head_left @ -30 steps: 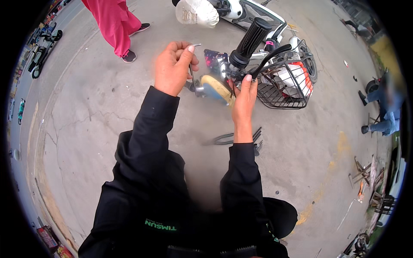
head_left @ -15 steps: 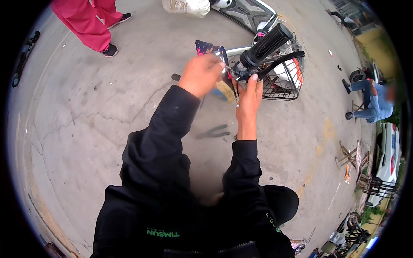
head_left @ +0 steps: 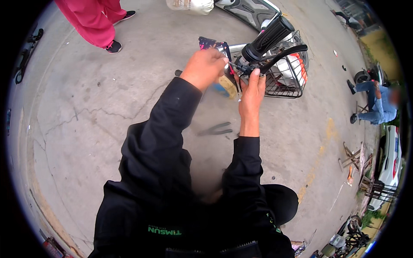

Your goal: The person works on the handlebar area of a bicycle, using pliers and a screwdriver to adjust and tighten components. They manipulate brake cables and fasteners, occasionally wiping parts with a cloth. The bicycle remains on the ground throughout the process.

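A black handlebar grip [head_left: 267,38] points up and to the right, with a curved black brake lever [head_left: 284,58] beside it. My right hand [head_left: 253,91] is closed round the lever's bracket [head_left: 244,69] from below, thumb on top. Just left of the bracket, my left hand [head_left: 204,69] is closed in a pinch. Something thin and dark runs from its fingertips to the bracket; I cannot make out what it is. A dark patterned cloth [head_left: 207,43] shows behind my left hand. On the ground below my hands lies a pair of pliers [head_left: 217,129].
A wire basket [head_left: 284,86] with white and orange bags sits right of the lever. A white sack [head_left: 191,5] and a grey footboard [head_left: 249,15] are at the top. One person in pink trousers [head_left: 92,21] stands at upper left; another in blue [head_left: 376,103] sits at right.
The whole view has shifted slightly. Both hands stay at the bracket, and my left fingers have turned a little beside it.
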A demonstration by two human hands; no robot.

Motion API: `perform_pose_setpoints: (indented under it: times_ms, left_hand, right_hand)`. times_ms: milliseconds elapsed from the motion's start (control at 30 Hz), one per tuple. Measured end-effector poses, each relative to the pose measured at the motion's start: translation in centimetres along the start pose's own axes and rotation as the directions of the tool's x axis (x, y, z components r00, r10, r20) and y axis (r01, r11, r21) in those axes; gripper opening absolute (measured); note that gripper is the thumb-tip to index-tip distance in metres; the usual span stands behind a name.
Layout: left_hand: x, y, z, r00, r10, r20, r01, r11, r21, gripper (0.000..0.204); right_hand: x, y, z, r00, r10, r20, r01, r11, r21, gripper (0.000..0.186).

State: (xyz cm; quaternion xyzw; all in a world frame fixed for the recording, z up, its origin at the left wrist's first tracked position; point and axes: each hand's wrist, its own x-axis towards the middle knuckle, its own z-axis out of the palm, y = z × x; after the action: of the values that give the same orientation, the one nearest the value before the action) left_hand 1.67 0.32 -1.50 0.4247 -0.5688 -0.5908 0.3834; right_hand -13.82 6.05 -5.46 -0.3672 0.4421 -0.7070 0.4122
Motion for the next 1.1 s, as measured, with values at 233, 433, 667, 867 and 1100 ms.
perform_pose_setpoints:
  times_ms: [233, 433, 667, 867, 1100]
  left_hand:
    - [-0.4, 2.4, -0.1, 0.975, -0.209, 0.072, 0.212, 0.977, -0.037, 0.032]
    - [-2.0, 1.4, 0.2, 0.995, -0.072, 0.07, 0.06, 0.987, 0.151, 0.034]
    - [-4.2, 1.1, -1.0, 0.923, -0.203, 0.326, 0.248, 0.963, -0.101, 0.041]
    - [-3.6, 0.0, -0.9, 0.981, 0.039, 0.189, -0.116, 0.901, 0.417, 0.03]
    - [-0.5, -1.8, -0.5, 0.942, 0.319, 0.103, -0.293, 0.636, 0.714, 0.027]
  right_hand:
    - [0.4, 0.7, -0.3, 0.999, 0.011, -0.032, -0.012, 1.0, -0.021, 0.05]
    - [0.6, 0.7, -0.4, 0.999, 0.026, -0.027, -0.026, 1.0, 0.001, 0.047]
    - [0.6, 0.9, -0.6, 0.999, 0.026, -0.026, -0.026, 0.999, 0.023, 0.047]
    - [0.5, 0.7, -0.5, 0.999, 0.036, -0.012, -0.036, 0.999, 0.039, 0.046]
    - [0.7, 0.7, -0.9, 0.998, 0.06, -0.017, -0.059, 0.998, 0.035, 0.046]
